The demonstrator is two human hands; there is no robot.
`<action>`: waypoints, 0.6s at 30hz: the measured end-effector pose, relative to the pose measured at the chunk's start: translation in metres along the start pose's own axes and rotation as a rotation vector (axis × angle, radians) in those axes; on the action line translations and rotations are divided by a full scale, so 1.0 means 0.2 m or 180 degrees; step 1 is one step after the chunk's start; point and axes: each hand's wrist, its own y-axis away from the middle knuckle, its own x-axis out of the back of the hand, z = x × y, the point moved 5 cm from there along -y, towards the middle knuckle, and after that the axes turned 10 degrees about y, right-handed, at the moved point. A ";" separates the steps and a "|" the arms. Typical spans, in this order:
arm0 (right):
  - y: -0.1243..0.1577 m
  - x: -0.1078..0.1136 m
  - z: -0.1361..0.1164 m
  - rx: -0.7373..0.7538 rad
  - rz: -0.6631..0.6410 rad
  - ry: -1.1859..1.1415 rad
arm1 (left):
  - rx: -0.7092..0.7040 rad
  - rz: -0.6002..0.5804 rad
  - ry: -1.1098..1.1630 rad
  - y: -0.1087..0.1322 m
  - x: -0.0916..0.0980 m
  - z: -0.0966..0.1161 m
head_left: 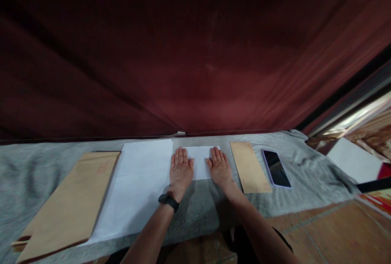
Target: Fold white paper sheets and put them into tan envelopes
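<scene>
My left hand [181, 170] and my right hand [219, 167] both lie flat, palms down and fingers stretched out, on a small folded white sheet [200, 162] on a grey cloth [36, 166]. The left hand covers the sheet's left edge, the right hand its right edge. A black band [168, 201] is on my left wrist. Neither hand holds anything.
A stack of white paper [137, 186] lies left of my hands, with brown envelopes [70, 203] further left. Right of my hands lie a narrow brown envelope [249, 167] and a dark phone [276, 168]. A dark red curtain [195, 52] hangs behind. Tiled floor [336, 231] shows at lower right.
</scene>
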 end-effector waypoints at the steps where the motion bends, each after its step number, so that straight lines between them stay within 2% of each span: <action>1: 0.00 0.01 0.03 -0.0085 0.0002 0.0037 | 0.0017 0.0015 0.0007 0.00 0.00 0.00; 4: 0.00 0.05 0.11 -0.0366 -0.0132 0.0087 | -0.0005 0.0123 0.0000 0.01 -0.01 -0.01; 9: -0.02 0.11 0.22 -0.0783 -0.0705 -0.0145 | -0.0027 0.0130 -0.0043 0.02 -0.01 0.00; 14: -0.04 0.09 0.25 -0.1187 -0.1044 -0.0794 | -0.0012 0.0093 0.0068 0.03 0.01 0.01; 18: -0.09 0.07 0.25 -0.1178 -0.0972 -0.1752 | 0.0019 0.0102 0.0324 0.02 0.01 0.00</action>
